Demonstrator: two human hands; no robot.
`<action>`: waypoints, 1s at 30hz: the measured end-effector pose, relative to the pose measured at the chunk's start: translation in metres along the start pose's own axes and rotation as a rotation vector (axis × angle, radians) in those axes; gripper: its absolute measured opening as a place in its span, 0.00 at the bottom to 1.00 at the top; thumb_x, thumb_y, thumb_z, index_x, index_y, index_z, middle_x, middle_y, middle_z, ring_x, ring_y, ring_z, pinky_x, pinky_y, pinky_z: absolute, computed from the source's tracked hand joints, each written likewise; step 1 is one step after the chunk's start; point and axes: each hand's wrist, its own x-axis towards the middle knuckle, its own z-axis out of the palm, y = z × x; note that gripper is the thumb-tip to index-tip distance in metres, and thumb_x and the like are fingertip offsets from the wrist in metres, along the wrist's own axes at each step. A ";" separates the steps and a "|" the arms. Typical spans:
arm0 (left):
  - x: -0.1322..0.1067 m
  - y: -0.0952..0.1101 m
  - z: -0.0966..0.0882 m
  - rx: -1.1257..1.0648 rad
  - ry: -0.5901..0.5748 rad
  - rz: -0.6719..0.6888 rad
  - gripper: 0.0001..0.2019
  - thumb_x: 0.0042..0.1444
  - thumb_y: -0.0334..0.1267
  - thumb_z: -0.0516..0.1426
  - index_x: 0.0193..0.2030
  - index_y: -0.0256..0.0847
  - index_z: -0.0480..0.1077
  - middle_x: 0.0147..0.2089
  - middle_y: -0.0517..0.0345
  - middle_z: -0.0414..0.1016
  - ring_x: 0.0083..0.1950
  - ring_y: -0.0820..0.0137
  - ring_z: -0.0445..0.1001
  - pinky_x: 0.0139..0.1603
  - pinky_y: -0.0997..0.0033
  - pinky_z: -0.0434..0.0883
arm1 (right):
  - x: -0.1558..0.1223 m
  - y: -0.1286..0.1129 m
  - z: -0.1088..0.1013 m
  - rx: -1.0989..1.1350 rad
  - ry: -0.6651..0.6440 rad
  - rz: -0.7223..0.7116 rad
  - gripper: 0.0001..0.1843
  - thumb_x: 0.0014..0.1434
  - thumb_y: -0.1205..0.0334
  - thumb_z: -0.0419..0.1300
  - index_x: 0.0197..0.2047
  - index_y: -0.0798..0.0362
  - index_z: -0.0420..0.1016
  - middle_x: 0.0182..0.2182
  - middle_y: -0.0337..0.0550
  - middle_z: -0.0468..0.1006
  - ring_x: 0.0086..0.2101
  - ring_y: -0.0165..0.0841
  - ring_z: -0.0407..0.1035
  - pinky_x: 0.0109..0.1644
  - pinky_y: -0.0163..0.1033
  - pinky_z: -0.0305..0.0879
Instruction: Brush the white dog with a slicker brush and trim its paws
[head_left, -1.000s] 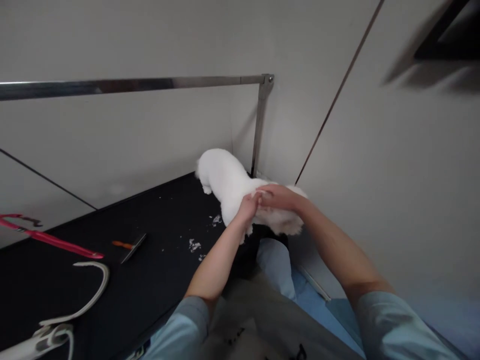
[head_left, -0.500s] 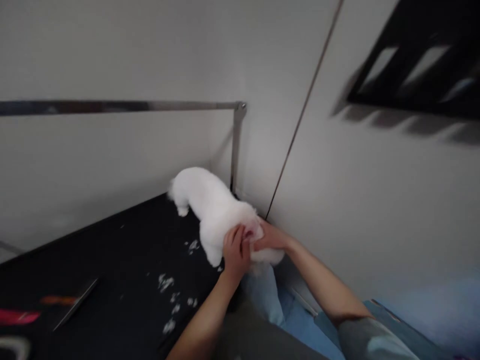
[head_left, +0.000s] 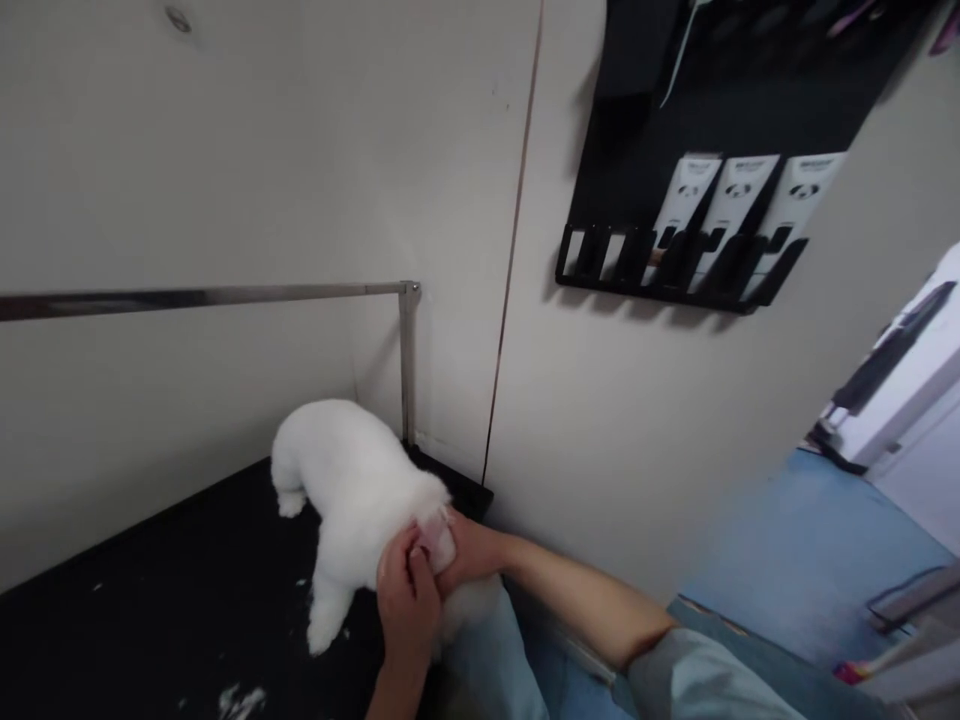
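A small white fluffy dog (head_left: 349, 490) stands on a black table (head_left: 172, 600), its head toward me. My left hand (head_left: 407, 590) is closed on the dog's ear, folding it back so the pink inside shows. My right hand (head_left: 469, 552) cups the dog's head from the right side, fingers pressed into the fur. Both hands touch each other at the ear.
A metal bar frame (head_left: 225, 295) with a post (head_left: 409, 365) runs over the table beside the grey wall. A black wall rack (head_left: 675, 265) with white packets hangs at upper right. Loose tufts of white fur (head_left: 240, 700) lie on the table. Blue floor (head_left: 810, 540) opens to the right.
The view has swung up and to the right, bringing the wall rack into sight and losing the tools on the table's left. My hands stay on the dog's head, the ear now folded open.
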 end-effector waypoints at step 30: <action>-0.021 0.003 -0.011 0.080 0.032 0.064 0.12 0.58 0.40 0.56 0.46 0.39 0.73 0.57 0.43 0.62 0.60 0.57 0.63 0.60 0.53 0.64 | -0.013 0.032 0.017 0.367 -0.067 0.119 0.42 0.39 0.54 0.72 0.57 0.50 0.64 0.51 0.47 0.73 0.51 0.42 0.69 0.57 0.47 0.66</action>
